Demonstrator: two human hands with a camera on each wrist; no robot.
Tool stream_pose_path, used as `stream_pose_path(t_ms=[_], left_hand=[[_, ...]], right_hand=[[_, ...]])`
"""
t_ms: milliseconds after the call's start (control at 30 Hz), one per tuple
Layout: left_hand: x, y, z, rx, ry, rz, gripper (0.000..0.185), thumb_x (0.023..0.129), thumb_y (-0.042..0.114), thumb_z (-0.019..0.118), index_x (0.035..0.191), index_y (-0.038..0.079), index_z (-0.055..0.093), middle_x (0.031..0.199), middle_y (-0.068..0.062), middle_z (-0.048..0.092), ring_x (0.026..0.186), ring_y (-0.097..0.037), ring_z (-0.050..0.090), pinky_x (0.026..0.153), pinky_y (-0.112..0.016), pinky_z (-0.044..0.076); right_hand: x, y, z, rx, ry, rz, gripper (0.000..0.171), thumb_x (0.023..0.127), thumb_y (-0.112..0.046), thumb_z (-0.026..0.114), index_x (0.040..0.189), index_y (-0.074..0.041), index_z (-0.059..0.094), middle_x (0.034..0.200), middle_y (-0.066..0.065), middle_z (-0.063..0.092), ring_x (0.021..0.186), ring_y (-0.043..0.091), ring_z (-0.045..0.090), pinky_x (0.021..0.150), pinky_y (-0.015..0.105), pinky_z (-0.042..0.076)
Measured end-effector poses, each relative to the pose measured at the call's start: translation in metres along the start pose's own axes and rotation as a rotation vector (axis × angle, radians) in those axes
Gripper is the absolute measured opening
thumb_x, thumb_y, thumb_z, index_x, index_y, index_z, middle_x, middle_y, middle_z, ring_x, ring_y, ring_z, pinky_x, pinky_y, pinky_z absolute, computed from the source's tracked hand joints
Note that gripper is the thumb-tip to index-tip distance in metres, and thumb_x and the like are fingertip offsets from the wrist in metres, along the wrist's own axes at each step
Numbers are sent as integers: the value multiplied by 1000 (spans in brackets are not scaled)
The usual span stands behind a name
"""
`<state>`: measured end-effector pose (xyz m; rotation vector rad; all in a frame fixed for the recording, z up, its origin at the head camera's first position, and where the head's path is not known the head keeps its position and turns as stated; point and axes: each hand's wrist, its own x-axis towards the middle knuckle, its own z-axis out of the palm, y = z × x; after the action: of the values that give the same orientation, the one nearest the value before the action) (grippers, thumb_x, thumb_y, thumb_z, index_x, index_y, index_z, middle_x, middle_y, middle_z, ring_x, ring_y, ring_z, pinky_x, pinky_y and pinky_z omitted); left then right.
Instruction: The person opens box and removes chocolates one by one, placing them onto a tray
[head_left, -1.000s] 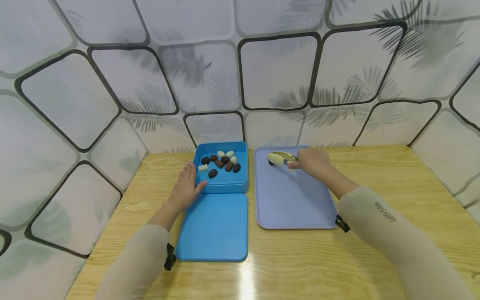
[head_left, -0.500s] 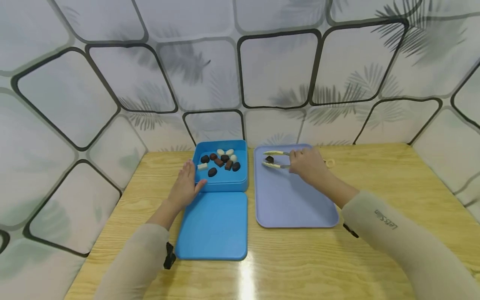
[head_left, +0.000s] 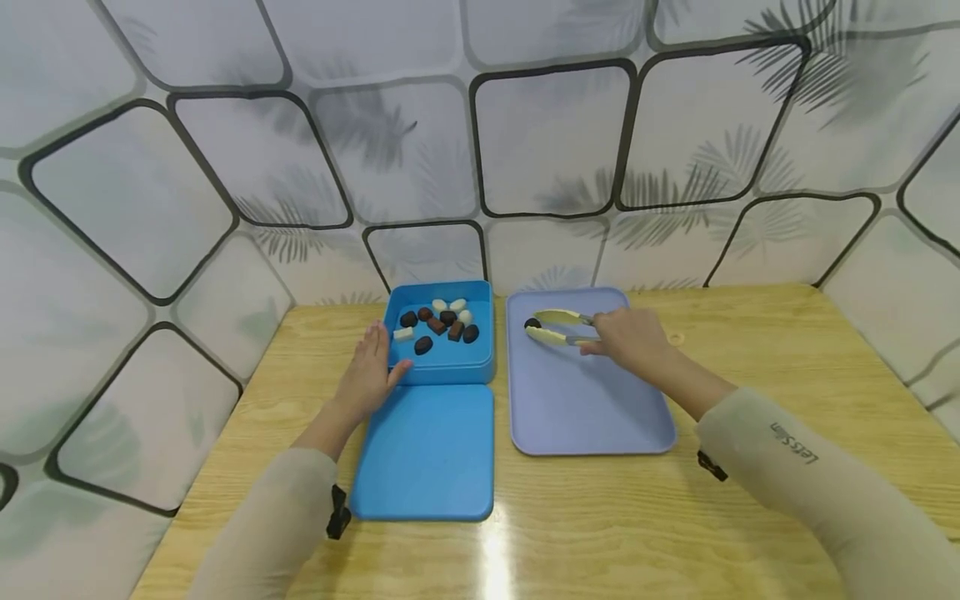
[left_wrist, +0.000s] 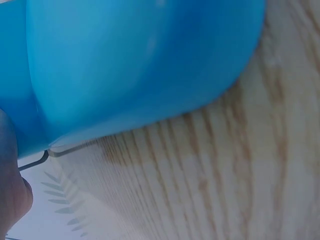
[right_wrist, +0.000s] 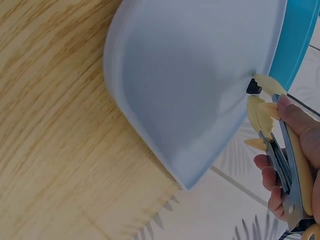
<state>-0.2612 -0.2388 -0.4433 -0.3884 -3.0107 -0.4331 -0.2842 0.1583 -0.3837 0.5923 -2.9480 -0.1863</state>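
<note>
My right hand [head_left: 630, 336] grips a pair of tongs [head_left: 567, 317] with cream tips and metal arms, over the far left part of the lilac tray [head_left: 588, 408]. The tips are spread apart, close to one dark chocolate [head_left: 532, 323] on the tray. In the right wrist view, that chocolate [right_wrist: 254, 86] shows right at the tips, with fingers and thumb wrapped around the handles. My left hand [head_left: 365, 371] rests with fairly straight fingers along the left side of a blue box [head_left: 450, 375], thumb at its front corner. Several dark, brown and white chocolates [head_left: 447, 317] lie inside.
A flat blue lid [head_left: 426, 454] lies in front of the box, on the wooden table [head_left: 570, 525]. The lilac tray stands just right of the box. Behind the table, a patterned cloth wall [head_left: 555, 150] rises close to the box and tray.
The tongs have gone from nearly closed to spread, then shifted slightly back right. The dark chocolate now shows beside the tips and slightly further left. The left hand stays on the box.
</note>
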Motion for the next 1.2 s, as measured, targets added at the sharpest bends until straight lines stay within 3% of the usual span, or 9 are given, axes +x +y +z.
stream_pose_path(t_ms=[133,367,633,800,1000,1133,1200], left_hand=[[-1,0,1,-2,5,0,80,101,41,40,145,-15,4,154,-31,6,142,-44,8,116,-52,11],[-1,1,2,0,3,3,79,101,40,41,145,-15,4,154,-31,4,142,-44,8,116,-51,10],[0,1,1,3,-1,4,79,101,38,43,145,-15,4,153,-31,5,142,-44,8,116,-51,11],[0,2,1,0,-7,5,79,101,39,42,145,-15,4,153,-31,5,142,-44,8,116,-51,11],[-1,-1,0,16,0,11,80,101,44,38,144,-16,5,153,-32,5,142,-44,8,116,-52,11],[-1,-1,-1,25,-1,11,80,100,42,40,144,-16,6,153,-32,6,142,-44,9,116,-51,12],[-1,0,-1,25,1,14,79,100,40,43,144,-16,7,153,-32,7,142,-44,10,115,-52,12]], right_hand=[[2,0,0,29,-53,16,44,80,-51,68,68,-11,55,51,0,45,46,12,31,39,27,24],[12,3,4,60,-67,76,49,82,-51,66,60,-12,49,48,-3,32,46,11,24,41,26,20],[22,5,10,99,-94,110,48,82,-52,67,60,-12,51,50,-1,38,48,13,29,41,27,23],[19,8,10,102,-57,106,51,80,-56,67,66,-9,52,53,3,46,47,15,36,39,29,28],[13,14,6,89,-7,96,54,78,-58,68,64,-10,48,48,0,34,44,13,26,39,27,21],[11,16,3,122,-36,109,57,76,-64,65,76,-8,58,52,3,45,44,13,32,39,27,23],[10,15,1,151,-42,106,65,75,-68,63,93,-5,64,62,7,56,45,15,38,38,27,26]])
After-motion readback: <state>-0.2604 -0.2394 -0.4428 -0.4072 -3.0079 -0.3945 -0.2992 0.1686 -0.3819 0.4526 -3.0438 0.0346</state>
